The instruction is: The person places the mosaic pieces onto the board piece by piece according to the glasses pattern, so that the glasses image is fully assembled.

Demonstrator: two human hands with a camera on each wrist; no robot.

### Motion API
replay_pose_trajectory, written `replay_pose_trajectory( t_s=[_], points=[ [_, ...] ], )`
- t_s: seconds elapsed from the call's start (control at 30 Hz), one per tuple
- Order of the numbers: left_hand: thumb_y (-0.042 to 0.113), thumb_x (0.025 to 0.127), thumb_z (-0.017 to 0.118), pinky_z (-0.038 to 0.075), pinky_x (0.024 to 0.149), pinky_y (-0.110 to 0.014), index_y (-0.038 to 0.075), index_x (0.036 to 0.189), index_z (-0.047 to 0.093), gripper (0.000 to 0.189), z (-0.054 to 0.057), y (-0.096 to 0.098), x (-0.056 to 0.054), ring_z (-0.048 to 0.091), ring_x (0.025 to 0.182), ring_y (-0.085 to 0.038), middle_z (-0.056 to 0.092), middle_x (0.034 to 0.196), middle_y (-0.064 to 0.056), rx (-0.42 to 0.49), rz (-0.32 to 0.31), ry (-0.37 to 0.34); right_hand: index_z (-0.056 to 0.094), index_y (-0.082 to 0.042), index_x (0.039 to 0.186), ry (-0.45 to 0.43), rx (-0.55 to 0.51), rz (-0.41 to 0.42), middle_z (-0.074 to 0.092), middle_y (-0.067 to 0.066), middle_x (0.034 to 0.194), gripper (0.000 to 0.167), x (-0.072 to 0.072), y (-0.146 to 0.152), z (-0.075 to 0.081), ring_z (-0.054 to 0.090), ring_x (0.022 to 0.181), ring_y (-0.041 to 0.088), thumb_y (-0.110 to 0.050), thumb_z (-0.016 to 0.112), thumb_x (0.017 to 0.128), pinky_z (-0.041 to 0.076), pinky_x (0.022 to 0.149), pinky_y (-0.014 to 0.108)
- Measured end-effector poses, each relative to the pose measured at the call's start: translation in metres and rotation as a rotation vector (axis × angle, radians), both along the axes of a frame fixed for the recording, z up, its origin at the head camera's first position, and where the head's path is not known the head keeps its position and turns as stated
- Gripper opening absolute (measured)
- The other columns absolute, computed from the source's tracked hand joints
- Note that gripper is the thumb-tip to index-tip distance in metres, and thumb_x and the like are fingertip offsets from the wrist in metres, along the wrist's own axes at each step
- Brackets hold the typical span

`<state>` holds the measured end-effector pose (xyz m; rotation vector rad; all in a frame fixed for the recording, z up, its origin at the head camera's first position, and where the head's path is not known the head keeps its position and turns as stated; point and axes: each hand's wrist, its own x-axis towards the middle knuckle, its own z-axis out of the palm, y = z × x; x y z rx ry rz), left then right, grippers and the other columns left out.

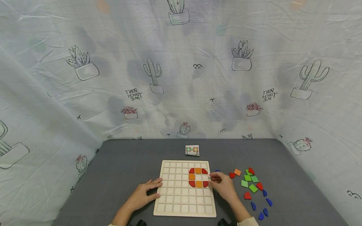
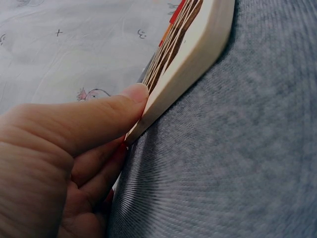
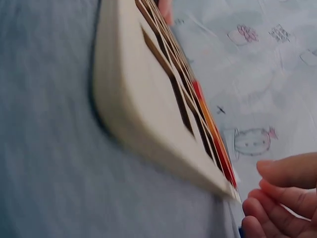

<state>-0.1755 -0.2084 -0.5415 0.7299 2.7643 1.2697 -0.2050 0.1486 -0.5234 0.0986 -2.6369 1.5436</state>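
Note:
A square wooden grid board (image 1: pixel 185 215) lies on the grey table. On its upper right, red rounded pieces (image 1: pixel 192 184) and orange squares (image 1: pixel 199 184) sit in cells around a bare one. My left hand (image 1: pixel 142 194) steadies the board's left edge, thumb and fingers spread apart; in the left wrist view the thumb rests against the rim. My right hand (image 1: pixel 223 186) is at the right edge, fingertips close beside the red pieces. In the right wrist view its fingers (image 3: pixel 282 203) are loosely bent, with no piece visible between them.
Loose pieces lie right of the board: green squares (image 1: pixel 253 188), red rounded pieces (image 1: pixel 247 196), an orange square (image 1: pixel 237 172) and blue half-rounds (image 1: pixel 265 212). A small patterned card (image 1: pixel 192 150) lies behind the board. A printed curtain (image 1: pixel 181 78) surrounds the table.

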Motion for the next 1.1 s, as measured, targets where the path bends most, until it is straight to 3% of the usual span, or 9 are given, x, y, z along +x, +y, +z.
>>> replay_pose_trajectory(
  t_s=[0.3,0.47,0.7,1.1],
  points=[
    [0.038,0.088,0.065,0.031,0.110,-0.052,0.011,0.128,0.062,0.049,0.002,0.000,0.001,0.051,0.127,-0.026,0.053,0.139,-0.007,-0.007,-0.012,0.005,0.068,-0.004,0.111,0.029,0.024,-0.020,0.068,0.013,0.109,0.030,-0.007,0.033,0.003,0.064,0.105,0.031,-0.010,0.074,0.082,0.058,0.086,0.038],
    [0.037,0.088,0.065,0.031,0.110,-0.052,0.010,0.127,0.062,0.048,0.003,0.000,0.001,0.051,0.127,-0.026,0.053,0.138,-0.007,-0.009,-0.013,0.010,0.063,-0.001,0.119,0.080,0.039,-0.005,0.065,0.019,0.116,0.037,-0.010,0.062,0.002,0.062,0.108,0.036,-0.010,0.072,0.084,0.058,0.086,0.040],
    [0.037,0.087,0.066,0.033,0.111,-0.049,0.010,0.126,0.063,0.048,0.002,0.000,0.000,0.051,0.127,-0.024,0.054,0.138,-0.006,-0.019,-0.001,0.021,0.059,-0.004,0.127,0.037,0.088,-0.040,0.061,0.021,0.123,0.043,-0.013,0.094,0.002,0.058,0.114,0.039,-0.018,0.070,0.087,0.059,0.082,0.035],
    [0.039,0.087,0.065,0.031,0.110,-0.053,0.011,0.127,0.063,0.049,0.002,0.000,-0.001,0.052,0.126,-0.026,0.054,0.138,-0.006,-0.023,-0.010,0.010,0.059,-0.003,0.127,0.041,0.164,-0.080,0.060,0.022,0.125,0.046,-0.018,0.107,-0.001,0.059,0.113,0.039,-0.022,0.070,0.087,0.054,0.092,0.045]
  ],
)
